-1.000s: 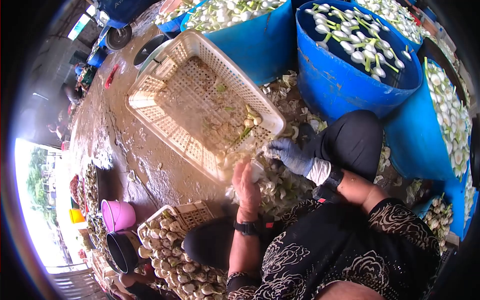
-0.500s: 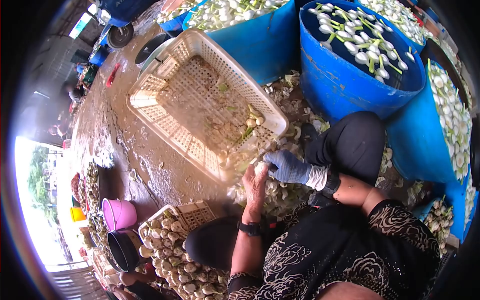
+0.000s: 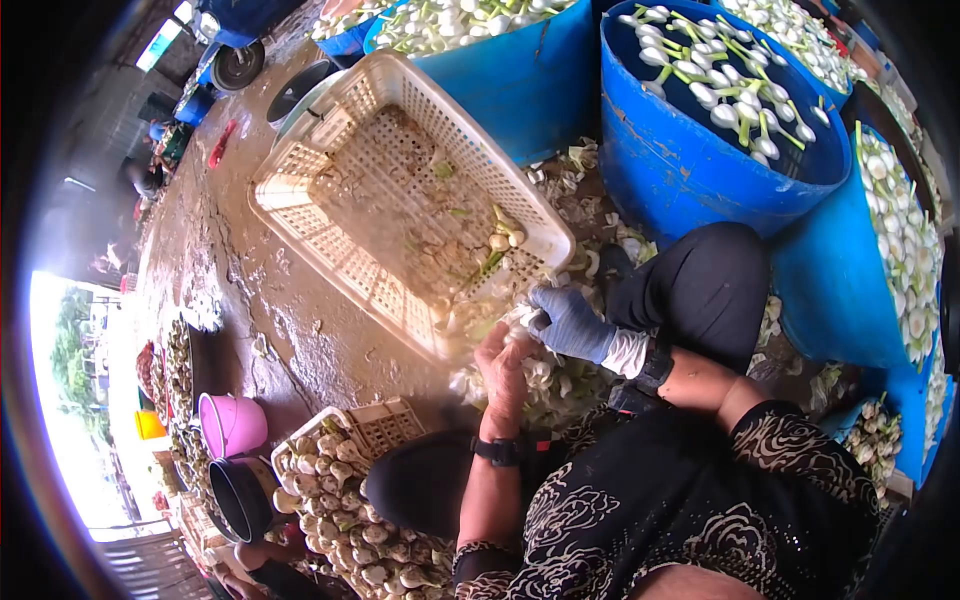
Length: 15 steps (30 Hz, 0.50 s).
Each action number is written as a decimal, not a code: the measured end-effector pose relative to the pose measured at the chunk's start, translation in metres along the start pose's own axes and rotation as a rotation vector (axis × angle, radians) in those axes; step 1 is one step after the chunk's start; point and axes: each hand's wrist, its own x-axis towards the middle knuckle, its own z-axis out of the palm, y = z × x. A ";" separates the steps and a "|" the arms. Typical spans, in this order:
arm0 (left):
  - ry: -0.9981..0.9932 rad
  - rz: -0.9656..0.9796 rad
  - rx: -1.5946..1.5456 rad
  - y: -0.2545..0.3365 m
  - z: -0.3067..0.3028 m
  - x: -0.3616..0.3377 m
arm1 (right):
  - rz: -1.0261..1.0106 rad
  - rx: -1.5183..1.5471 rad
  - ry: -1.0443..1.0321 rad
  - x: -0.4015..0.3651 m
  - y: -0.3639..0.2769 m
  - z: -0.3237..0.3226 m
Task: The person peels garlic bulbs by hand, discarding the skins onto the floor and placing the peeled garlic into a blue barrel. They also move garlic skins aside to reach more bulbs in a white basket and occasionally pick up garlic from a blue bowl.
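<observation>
My left hand (image 3: 505,365), bare and with a dark watch at the wrist, is closed around a pale bulb (image 3: 521,316), which looks like garlic or onion and is mostly covered by the fingers. Against it from the right works my right hand (image 3: 572,325), in a blue-grey glove. Its fingers are curled; a small dark bit shows by the thumb, too hidden to name. Both hands are just off the near corner of a cream plastic crate (image 3: 470,130), which holds a few trimmed bulbs (image 3: 507,237) and scraps. Peelings (image 3: 560,385) are heaped beneath the hands.
A blue tub (image 3: 690,190) holds white bulbs with green stems in dark liquid. More blue tubs (image 3: 520,90) of bulbs stand around. Unpeeled bulbs (image 3: 345,510) fill a crate by my left knee. Beyond are a pink bucket (image 3: 232,425) and a black bucket (image 3: 245,495) on wet floor.
My gloved hand has turned slightly and its fingers have lifted at the bulb. My left hand has shifted a little, and the view has moved slightly.
</observation>
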 end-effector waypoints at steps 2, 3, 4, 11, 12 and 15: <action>0.034 0.051 -0.059 0.001 0.004 -0.003 | -0.043 -0.031 0.040 0.000 0.004 0.002; 0.034 0.051 -0.058 0.007 0.007 -0.005 | -0.032 -0.070 0.085 0.002 0.003 0.000; 0.009 -0.009 -0.168 0.016 0.013 -0.007 | -0.020 -0.110 0.130 0.003 0.004 -0.003; -0.396 -0.179 -0.604 -0.005 -0.010 0.000 | 0.022 -0.199 0.157 0.014 0.018 -0.009; -0.395 -0.180 -0.602 -0.006 -0.014 0.002 | 0.023 -0.198 0.158 0.016 0.026 -0.010; -0.490 -0.241 -0.768 0.006 -0.018 0.000 | 0.116 -0.427 -0.080 0.016 0.046 -0.020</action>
